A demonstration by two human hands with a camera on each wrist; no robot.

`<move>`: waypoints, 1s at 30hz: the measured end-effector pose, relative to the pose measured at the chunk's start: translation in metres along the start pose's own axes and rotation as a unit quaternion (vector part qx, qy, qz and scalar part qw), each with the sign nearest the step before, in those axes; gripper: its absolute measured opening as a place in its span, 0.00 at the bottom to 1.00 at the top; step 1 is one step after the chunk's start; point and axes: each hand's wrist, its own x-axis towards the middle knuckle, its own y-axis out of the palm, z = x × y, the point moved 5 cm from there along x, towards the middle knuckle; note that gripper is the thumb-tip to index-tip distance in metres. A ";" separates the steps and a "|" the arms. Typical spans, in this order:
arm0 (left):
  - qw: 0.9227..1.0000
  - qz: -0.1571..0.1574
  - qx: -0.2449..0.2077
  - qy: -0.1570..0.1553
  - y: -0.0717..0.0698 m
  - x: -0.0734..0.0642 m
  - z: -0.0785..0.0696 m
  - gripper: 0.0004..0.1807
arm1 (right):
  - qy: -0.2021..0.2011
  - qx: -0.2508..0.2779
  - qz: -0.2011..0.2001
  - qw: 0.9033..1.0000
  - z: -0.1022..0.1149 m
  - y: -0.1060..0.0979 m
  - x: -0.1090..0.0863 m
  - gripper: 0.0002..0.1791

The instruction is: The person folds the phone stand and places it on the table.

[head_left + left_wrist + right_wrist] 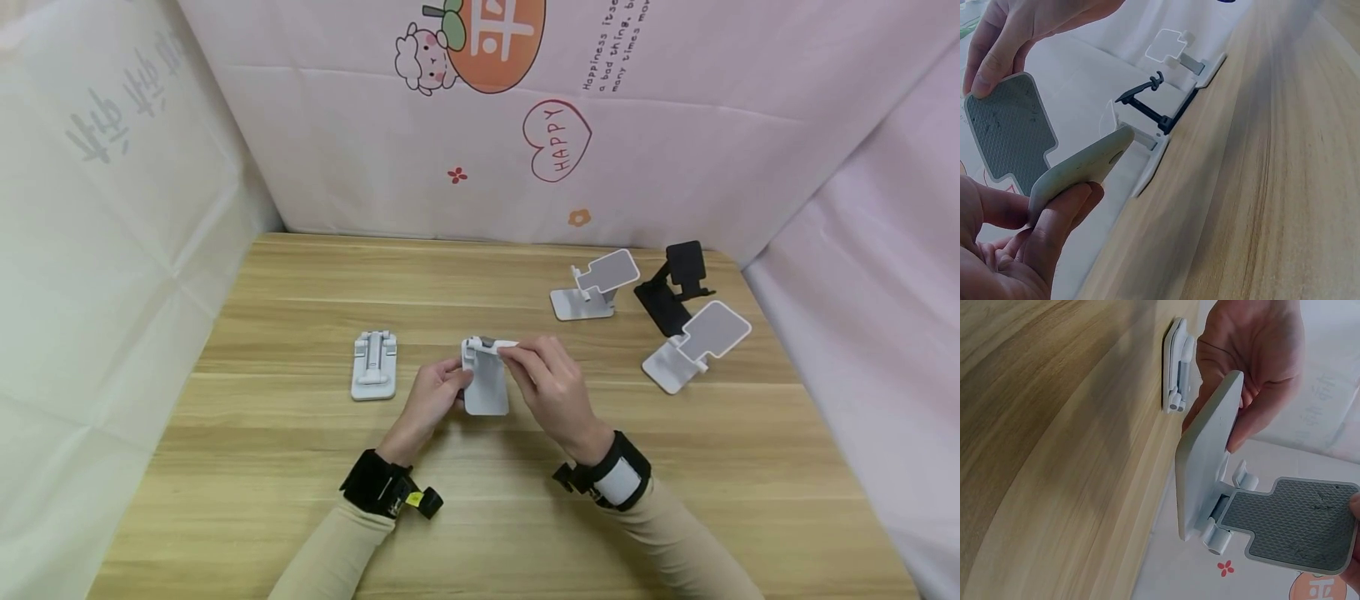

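A white folding phone stand (487, 390) is held above the table between both hands. My left hand (433, 393) grips its base (1082, 169) by the edge, thumb on one face and fingers on the other. With thumb and fingers, my right hand (553, 387) pinches the far edge of the grey-padded support plate (1304, 525). That plate is swung out from the base at its hinge, as the right wrist view shows. The thin arm between plate and base is mostly hidden. To the left of the hands, a folded white phone stand (374, 367) lies on the table.
At the right rear stand two unfolded white phone stands, one farther back (583, 306) and one nearer (667, 367), with a black unfolded stand (663, 308) between them. The wooden table (300, 283) meets a printed white cloth (360, 167) behind it.
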 end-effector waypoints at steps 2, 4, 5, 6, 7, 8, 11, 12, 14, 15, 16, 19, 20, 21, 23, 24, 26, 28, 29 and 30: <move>1.000 -0.003 0.000 0.002 0.000 0.000 -0.001 0.22 | -0.006 -0.001 -0.001 1.000 0.001 0.001 0.000 0.09; 1.000 -0.007 -0.004 0.004 -0.001 0.001 -0.001 0.22 | -0.013 -0.002 -0.001 1.000 0.002 0.002 -0.001 0.09; 1.000 -0.009 -0.004 0.005 -0.001 0.001 -0.002 0.22 | -0.016 -0.002 0.000 1.000 0.003 0.003 -0.002 0.10; 1.000 -0.011 -0.005 0.006 -0.001 0.001 -0.002 0.22 | -0.019 -0.002 0.002 1.000 0.004 0.003 -0.002 0.10; 1.000 -0.013 -0.007 0.007 -0.002 0.001 -0.002 0.21 | -0.021 0.000 0.005 1.000 0.005 0.004 -0.003 0.10; 1.000 -0.015 -0.008 0.008 -0.002 0.002 -0.002 0.21 | -0.023 0.001 0.008 1.000 0.006 0.005 -0.004 0.10; 1.000 -0.023 -0.015 0.007 -0.004 0.002 -0.003 0.20 | -0.026 0.005 0.019 0.999 0.009 0.007 -0.006 0.11; 0.999 -0.024 -0.019 0.007 -0.004 0.003 -0.003 0.20 | -0.027 0.005 0.023 0.999 0.010 0.008 -0.007 0.11; 0.999 -0.026 -0.023 0.007 -0.005 0.003 -0.003 0.19 | -0.031 0.004 0.029 0.999 0.013 0.011 -0.010 0.11; 0.999 -0.028 -0.025 0.007 -0.006 0.004 -0.003 0.19 | -0.033 0.003 0.032 0.999 0.014 0.012 -0.011 0.12; 0.999 -0.029 -0.027 0.006 -0.006 0.004 -0.003 0.19 | -0.034 0.003 0.035 0.999 0.015 0.013 -0.013 0.12; 0.999 -0.032 -0.032 0.006 -0.007 0.004 -0.003 0.19 | -0.037 0.001 0.041 0.998 0.017 0.016 -0.016 0.12; 0.999 -0.033 -0.034 0.007 -0.007 0.004 -0.003 0.18 | -0.039 0.000 0.043 0.998 0.017 0.017 -0.017 0.12; 0.999 -0.033 -0.038 0.007 -0.007 0.004 -0.003 0.18 | -0.040 -0.002 0.044 0.998 0.018 0.018 -0.018 0.12; 0.998 -0.033 -0.046 0.008 -0.008 0.004 -0.003 0.18 | -0.043 -0.004 0.047 0.998 0.019 0.019 -0.019 0.12; 0.998 -0.034 -0.049 0.009 -0.008 0.004 -0.003 0.18 | -0.046 -0.005 0.048 0.998 0.020 0.020 -0.019 0.12; 0.998 -0.035 -0.056 0.010 -0.008 0.004 -0.003 0.18 | -0.048 -0.006 0.051 0.998 0.021 0.021 -0.020 0.11; 0.997 -0.036 -0.063 0.011 -0.008 0.004 -0.003 0.18 | -0.047 -0.008 0.055 0.997 0.022 0.023 -0.021 0.11; 0.997 -0.037 -0.066 0.012 -0.008 0.004 -0.003 0.18 | -0.046 -0.011 0.056 0.997 0.023 0.023 -0.022 0.11; 0.997 -0.038 -0.069 0.012 -0.008 0.004 -0.004 0.17 | -0.046 -0.013 0.056 0.997 0.023 0.024 -0.022 0.11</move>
